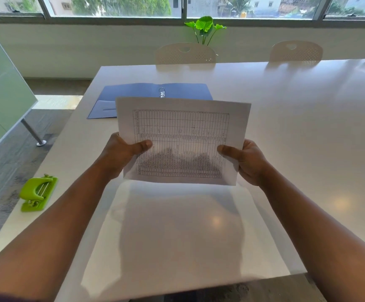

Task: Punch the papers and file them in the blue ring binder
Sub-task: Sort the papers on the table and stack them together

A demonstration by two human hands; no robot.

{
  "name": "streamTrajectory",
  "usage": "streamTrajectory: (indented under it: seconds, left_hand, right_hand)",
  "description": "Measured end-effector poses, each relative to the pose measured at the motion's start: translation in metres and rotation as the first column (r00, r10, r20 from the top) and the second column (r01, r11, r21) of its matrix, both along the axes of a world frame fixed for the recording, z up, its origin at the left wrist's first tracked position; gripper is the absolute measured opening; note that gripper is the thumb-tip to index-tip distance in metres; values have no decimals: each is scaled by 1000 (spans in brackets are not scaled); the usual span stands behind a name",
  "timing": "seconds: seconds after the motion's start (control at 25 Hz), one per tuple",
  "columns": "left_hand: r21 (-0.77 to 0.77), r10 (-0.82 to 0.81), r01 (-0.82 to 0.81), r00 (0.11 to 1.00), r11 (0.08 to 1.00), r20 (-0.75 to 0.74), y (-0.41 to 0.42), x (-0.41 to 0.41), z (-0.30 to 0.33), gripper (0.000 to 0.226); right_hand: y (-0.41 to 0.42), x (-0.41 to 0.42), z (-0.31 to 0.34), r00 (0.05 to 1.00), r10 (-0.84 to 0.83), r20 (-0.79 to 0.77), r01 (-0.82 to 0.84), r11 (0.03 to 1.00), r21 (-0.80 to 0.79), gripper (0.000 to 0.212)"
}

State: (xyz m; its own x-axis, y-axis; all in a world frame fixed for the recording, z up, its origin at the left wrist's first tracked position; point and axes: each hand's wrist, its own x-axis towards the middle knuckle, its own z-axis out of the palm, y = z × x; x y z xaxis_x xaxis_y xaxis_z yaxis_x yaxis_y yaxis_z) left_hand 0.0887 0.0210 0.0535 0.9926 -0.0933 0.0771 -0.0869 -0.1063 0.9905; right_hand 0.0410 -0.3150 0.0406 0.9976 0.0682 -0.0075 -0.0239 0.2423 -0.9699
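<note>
- Both hands grasp the papers [182,140] by their side edges: the left hand [120,155] pinches the left margin with its thumb laid across the printed face, and the right hand [246,161] does the same on the right margin, fingers hidden behind the sheets.
- The papers are held up off the white table [286,127], tilted with the top edge leaning away from the person; the long axis runs left to right, and the printed table's rows run sideways.
- The blue ring binder [133,92] lies open and flat on the table beyond the papers, partly hidden by them; its metal ring [162,92] stands upright at the spine, with no sheets visible on it.
- A green hole punch [38,194] sits near the table's left edge, well apart from the papers.
- Two pale chairs [186,53] and a leafy plant [205,27] stand at the far side, below the windows.
</note>
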Motion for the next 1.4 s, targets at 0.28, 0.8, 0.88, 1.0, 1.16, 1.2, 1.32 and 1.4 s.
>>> streamTrajectory:
  seconds: [0.28,0.8,0.88,1.0,1.16,1.2,1.32,1.4]
  left_hand:
    - [-24,-15,16,998,1000,60,-7,-9,5,36]
    - [-91,75,-71,996,993,40,-15,-24,-25,39]
    - [-92,73,-68,996,993,51,-14,-23,-27,40]
    - [-88,67,-62,996,994,55,-13,-25,-27,40]
    - [-82,53,-50,998,995,33,-11,-24,-33,44]
    - [-83,53,-51,998,995,28,-10,-23,-33,43]
    - [-75,38,-37,999,996,16,-8,-20,-26,37]
    - [-60,-7,8,1000,998,16,-5,-16,-17,34]
  right_hand:
    - [2,0,1,997,-39,61,42,998,-55,34]
    - [8,-5,-20,997,-72,23,75,986,-146,41]
    - [8,-4,-21,997,-72,15,73,986,-151,41]
    - [9,-5,-21,997,-71,13,72,989,-132,41]
    - [11,-6,-22,998,-56,6,56,993,-108,43]
    - [11,-6,-20,999,-51,2,51,993,-106,43]
    - [9,-5,-15,999,-43,3,43,993,-112,41]
    - [7,-5,-11,999,-34,-5,34,995,-94,41]
